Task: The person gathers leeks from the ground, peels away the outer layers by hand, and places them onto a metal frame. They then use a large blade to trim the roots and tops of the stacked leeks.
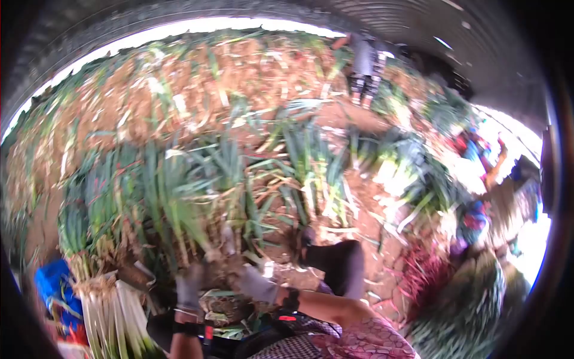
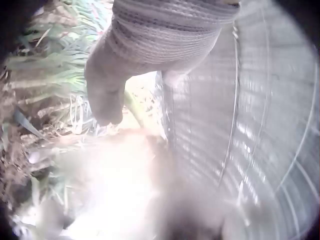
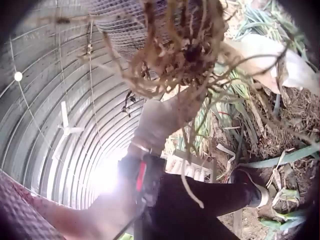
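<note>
- White-gloved, the right hand (image 1: pixel 256 284) is holding a clump of roots (image 3: pixel 177 67), right of the bundle (image 1: pixel 104 308).
- The left hand (image 3: pixel 161 117) is meeting those roots, between the right hand and the bundle; whether its fingers are gripping, I cannot tell, as roots and blur are hiding the tips.
- A blurred leek (image 1: pixel 190 222) is slanting beyond the hands, up and right of the bundle.
- A shoe (image 3: pixel 255 187) is resting on the soil, well right of the bundle.
- The long roots are trailing loosely, so they could be catching on the glove and tearing; a grip on roots alone could be slipping.
</note>
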Demonstrator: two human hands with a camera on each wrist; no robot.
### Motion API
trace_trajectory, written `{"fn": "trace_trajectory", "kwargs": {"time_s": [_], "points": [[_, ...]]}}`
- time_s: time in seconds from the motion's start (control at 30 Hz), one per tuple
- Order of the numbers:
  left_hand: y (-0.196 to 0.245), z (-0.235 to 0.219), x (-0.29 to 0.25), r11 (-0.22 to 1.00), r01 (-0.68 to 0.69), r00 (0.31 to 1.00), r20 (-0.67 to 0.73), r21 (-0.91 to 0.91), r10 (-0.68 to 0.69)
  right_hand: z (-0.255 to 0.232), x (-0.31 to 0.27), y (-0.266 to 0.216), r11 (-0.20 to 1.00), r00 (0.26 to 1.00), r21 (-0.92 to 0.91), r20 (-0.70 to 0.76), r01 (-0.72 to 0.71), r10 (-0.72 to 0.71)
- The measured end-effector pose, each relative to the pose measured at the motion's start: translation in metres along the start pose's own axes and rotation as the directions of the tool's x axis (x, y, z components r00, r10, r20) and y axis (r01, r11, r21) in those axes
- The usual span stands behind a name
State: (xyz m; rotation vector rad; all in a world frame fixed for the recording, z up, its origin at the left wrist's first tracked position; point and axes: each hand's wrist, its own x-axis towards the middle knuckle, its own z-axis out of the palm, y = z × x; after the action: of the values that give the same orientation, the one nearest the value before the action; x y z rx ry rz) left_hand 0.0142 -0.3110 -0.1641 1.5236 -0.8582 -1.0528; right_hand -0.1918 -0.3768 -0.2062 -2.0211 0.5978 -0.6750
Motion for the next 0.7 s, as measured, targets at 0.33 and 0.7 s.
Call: {"fn": "trace_trajectory", "kwargs": {"time_s": [0.33,0.7], "points": [[-0.055,-0.117,0.127,0.894,-0.399,0.908,0.048,-0.207,0.416,-0.002,0.003,-0.056,0.899,0.994,-0.439,0.1,0.005,0.044],[0.059,0.09,0.022,0.765,-0.072,0.956,0.174,-0.64,0.235,0.031,0.045,-0.043,0.881,0.948,-0.404,0.086,-0.247,0.305]]}}
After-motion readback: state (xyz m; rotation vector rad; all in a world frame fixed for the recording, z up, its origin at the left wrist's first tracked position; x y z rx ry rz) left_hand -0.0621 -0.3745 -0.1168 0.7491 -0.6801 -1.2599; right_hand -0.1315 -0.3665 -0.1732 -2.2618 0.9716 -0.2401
